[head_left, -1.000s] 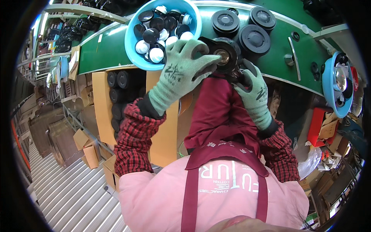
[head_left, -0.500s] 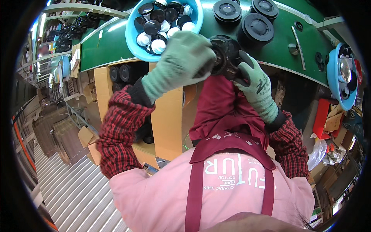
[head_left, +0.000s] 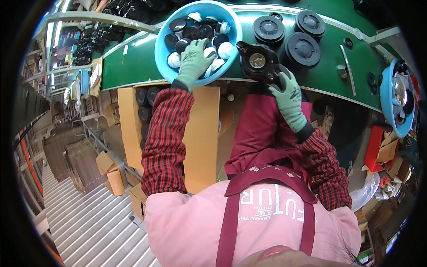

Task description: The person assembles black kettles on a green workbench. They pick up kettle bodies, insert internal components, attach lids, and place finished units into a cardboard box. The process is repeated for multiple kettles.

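Note:
My left hand [head_left: 194,64], in a pale green glove, reaches into a blue basin [head_left: 160,33] of black-and-white round lids [head_left: 191,32]. Its fingers are spread over the lids, with a white lid [head_left: 209,53] between thumb and forefinger; a firm hold does not show. My right hand [head_left: 288,91], gloved alike, is closed round the handle side of a glossy dark brown jug [head_left: 259,61]. The jug has a spout at its upper left, and its round mouth faces up. It is held at the edge of the green table [head_left: 133,58], above my lap.
Several black round ribbed discs [head_left: 304,50] stand stacked beyond the jug. A metal rod [head_left: 348,69] lies farther right, near a second blue basin [head_left: 390,107]. Below the table edge at left is an open carton [head_left: 201,138] with black round parts. A red box [head_left: 376,147] sits lower right.
My left hand has left the jug and moved left into the basin of lids. The jug now shows its mouth uncovered, still in my right hand. The view has shifted slightly.

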The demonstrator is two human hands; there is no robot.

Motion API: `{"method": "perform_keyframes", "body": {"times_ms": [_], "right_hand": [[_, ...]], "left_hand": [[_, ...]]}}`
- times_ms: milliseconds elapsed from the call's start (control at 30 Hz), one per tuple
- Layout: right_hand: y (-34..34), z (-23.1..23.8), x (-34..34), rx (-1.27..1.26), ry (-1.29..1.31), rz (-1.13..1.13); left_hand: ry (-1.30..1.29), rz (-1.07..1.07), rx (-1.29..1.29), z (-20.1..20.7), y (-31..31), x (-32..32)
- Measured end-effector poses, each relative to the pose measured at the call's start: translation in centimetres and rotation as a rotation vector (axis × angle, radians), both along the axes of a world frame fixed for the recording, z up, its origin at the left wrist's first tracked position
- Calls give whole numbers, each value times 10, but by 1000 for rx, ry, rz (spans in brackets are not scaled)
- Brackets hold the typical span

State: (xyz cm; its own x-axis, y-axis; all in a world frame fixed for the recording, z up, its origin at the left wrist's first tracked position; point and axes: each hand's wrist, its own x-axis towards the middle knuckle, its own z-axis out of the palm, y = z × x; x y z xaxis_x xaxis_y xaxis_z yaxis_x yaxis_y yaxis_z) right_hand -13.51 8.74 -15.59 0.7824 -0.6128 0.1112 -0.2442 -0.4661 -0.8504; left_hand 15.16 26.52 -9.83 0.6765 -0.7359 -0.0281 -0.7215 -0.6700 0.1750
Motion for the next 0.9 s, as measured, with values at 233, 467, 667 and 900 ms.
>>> {"method": "perform_keyframes", "body": {"times_ms": [233,467,667,900], "right_hand": [[-7,-13,10,-37,83,-3],[-7,-9,18,-55,86,-11],[-5,-13,21,-95,132,3],[-5,-15,22,-87,162,-22]], "left_hand": [[98,215,302,-37,-74,-3],[125,174,288,-39,-52,-13],[176,80,127,-67,-37,6],[396,180,-69,-66,-27,26]]}}
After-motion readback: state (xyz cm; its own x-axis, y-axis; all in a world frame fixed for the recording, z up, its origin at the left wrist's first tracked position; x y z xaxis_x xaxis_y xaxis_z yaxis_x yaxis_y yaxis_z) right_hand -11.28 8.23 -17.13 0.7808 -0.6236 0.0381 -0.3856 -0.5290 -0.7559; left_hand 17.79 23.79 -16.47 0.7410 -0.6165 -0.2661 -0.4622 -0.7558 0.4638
